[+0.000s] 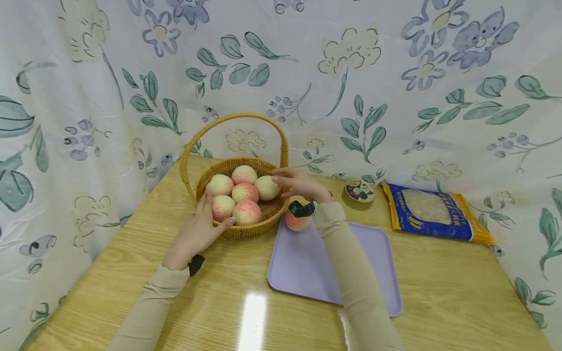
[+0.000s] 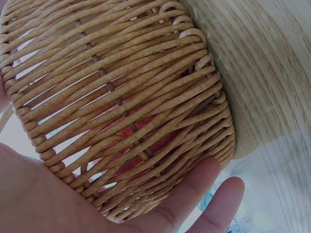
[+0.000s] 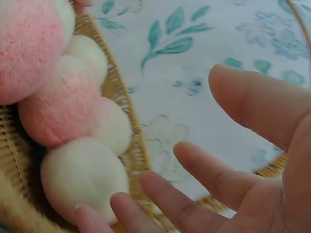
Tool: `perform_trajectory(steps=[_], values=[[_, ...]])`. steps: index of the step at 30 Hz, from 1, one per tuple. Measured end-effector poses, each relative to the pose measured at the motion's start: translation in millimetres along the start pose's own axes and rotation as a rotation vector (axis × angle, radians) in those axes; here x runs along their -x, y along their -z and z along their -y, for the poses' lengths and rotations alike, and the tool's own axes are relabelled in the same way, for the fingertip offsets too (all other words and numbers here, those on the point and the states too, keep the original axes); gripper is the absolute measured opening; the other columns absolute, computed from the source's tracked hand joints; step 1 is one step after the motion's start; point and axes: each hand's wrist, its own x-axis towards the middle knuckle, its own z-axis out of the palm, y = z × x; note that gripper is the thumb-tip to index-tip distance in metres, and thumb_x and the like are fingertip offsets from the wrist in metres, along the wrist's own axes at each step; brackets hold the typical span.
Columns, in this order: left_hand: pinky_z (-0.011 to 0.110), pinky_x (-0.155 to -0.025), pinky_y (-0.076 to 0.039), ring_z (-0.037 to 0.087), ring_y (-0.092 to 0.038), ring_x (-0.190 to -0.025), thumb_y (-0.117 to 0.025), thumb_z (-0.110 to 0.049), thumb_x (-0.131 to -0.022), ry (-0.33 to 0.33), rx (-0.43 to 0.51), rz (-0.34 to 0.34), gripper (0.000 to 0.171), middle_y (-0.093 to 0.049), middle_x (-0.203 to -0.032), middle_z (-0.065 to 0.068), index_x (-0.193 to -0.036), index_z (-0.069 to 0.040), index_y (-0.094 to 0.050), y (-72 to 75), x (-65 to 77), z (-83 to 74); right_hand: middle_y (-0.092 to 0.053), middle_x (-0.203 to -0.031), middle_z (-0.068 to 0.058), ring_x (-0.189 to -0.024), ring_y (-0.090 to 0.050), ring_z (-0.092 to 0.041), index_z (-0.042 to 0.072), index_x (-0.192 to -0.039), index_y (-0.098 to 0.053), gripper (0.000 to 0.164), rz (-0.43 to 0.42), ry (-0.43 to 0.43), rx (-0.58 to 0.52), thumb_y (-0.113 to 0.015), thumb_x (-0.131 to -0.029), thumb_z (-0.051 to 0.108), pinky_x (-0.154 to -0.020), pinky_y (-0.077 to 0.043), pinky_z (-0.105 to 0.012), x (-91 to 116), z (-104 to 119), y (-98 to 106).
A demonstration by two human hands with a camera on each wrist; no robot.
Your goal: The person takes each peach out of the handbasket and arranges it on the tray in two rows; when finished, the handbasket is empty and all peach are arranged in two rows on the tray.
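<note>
Pink peach (image 2: pixel 163 140) through basket slats (image 2: pixel 109 99) (left wrist view only)

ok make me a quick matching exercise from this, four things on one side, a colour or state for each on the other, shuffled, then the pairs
Column one
1. wicker basket
2. tray
3. packet
4. left hand

Column two
A. plain lilac
B. spread against the basket's side
C. holding six peaches
D. blue with orange-yellow ends

Right pairs: 1-C, 2-A, 3-D, 4-B
</note>
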Motion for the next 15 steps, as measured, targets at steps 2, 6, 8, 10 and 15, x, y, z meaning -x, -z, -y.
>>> perform_trajectory(steps=[2,6,8,10,15], values=[[0.067,-0.094,-0.040,0.063,-0.034,-0.128,-0.041,-0.067,-0.093,0.000,-0.001,-0.002,0.105,0.000,-0.160,0.029,-0.153,0.004,0.009,-2.5,-0.3,0.4,-0.039,-0.152,-0.016,-0.138,-0.040,-0.035,0.007,-0.149,-0.035,0.053,0.011,-0.038,0.016,-0.047,-0.103,0.029,-0.106,-0.043,-0.049,-8.1,-0.5,-7.3],[0.065,-0.093,-0.042,0.062,-0.037,-0.127,-0.041,-0.067,-0.093,-0.001,0.007,-0.003,0.105,0.000,-0.160,0.028,-0.153,0.003,0.008,-5.5,-0.5,0.3,-0.039,-0.152,-0.018,-0.138,-0.041,-0.037,0.012,-0.150,-0.034,0.054,0.056,-0.079,0.035,-0.046,-0.103,0.033,-0.107,-0.041,-0.053,-19.3,-1.4,-21.7],[0.065,-0.093,-0.042,0.061,-0.039,-0.126,-0.041,-0.067,-0.093,-0.002,0.013,-0.003,0.105,0.000,-0.161,0.028,-0.153,0.003,0.008,-6.1,-0.6,0.8,-0.037,-0.153,-0.018,-0.138,-0.041,-0.037,0.011,-0.150,-0.035,0.053,0.082,-0.074,0.061,-0.045,-0.103,0.032,-0.106,-0.041,-0.054,-25.2,-2.5,-28.4],[0.065,-0.094,-0.042,0.062,-0.039,-0.126,-0.041,-0.067,-0.093,-0.003,0.015,-0.003,0.105,0.000,-0.161,0.028,-0.153,0.003,0.009,-5.9,-0.8,1.3,-0.037,-0.152,-0.015,-0.137,-0.043,-0.036,0.011,-0.149,-0.037,0.052,0.092,-0.073,0.102,-0.046,-0.102,0.032,-0.103,-0.045,-0.052,-30.4,-3.0,-35.0],[0.066,-0.095,-0.041,0.062,-0.038,-0.126,-0.042,-0.066,-0.093,0.001,0.011,-0.015,0.104,0.001,-0.161,0.027,-0.153,0.003,0.009,-3.9,-2.0,3.6,-0.039,-0.150,-0.012,-0.134,-0.046,-0.032,0.013,-0.149,-0.036,0.053,0.081,-0.074,0.164,-0.048,-0.102,0.033,-0.095,-0.051,-0.046,-41.4,-3.6,-47.8]])
